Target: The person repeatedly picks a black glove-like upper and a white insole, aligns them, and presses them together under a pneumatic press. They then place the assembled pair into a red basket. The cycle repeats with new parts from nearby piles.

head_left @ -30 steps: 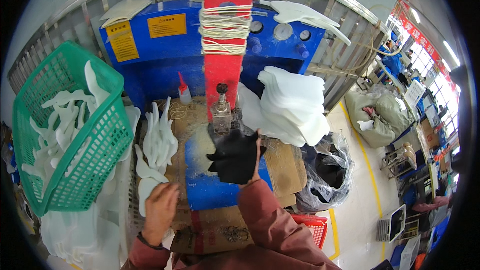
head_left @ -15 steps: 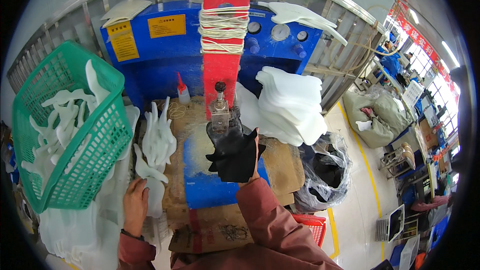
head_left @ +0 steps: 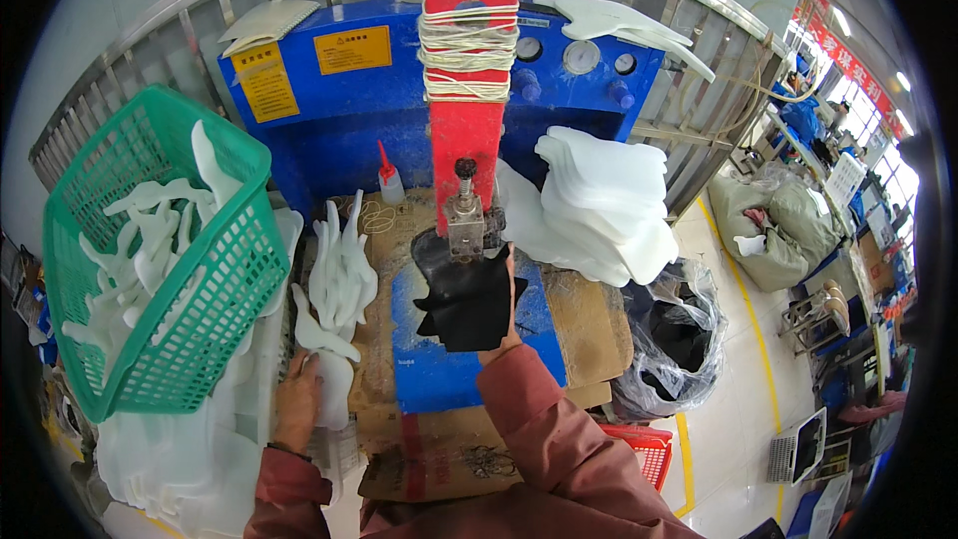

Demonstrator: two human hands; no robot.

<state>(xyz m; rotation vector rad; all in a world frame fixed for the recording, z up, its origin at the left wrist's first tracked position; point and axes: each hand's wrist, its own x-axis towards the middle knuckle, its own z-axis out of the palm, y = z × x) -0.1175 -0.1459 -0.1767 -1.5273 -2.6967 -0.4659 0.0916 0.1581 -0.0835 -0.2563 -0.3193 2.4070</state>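
Observation:
My right hand holds a black leather-like piece from its right edge, a finger running along that side; most of the hand is hidden behind it. The piece's far part lies beneath the metal head of a red machine arm. On the left, my left hand is open, fingertips at the edge of a rounded white sheet piece and close to a curved white piece. Several slim white pieces lie heaped just beyond.
A green basket of white shapes stands at the left. Stacked white sheets rest right of the arm, above a clear plastic bag with black pieces. A red-tipped bottle stands behind the blue board. A red basket sits lower right.
My left hand has moved forward to the white pieces. The black piece, still in my right hand, looks flatter and smoother. The whole view has shifted slightly.

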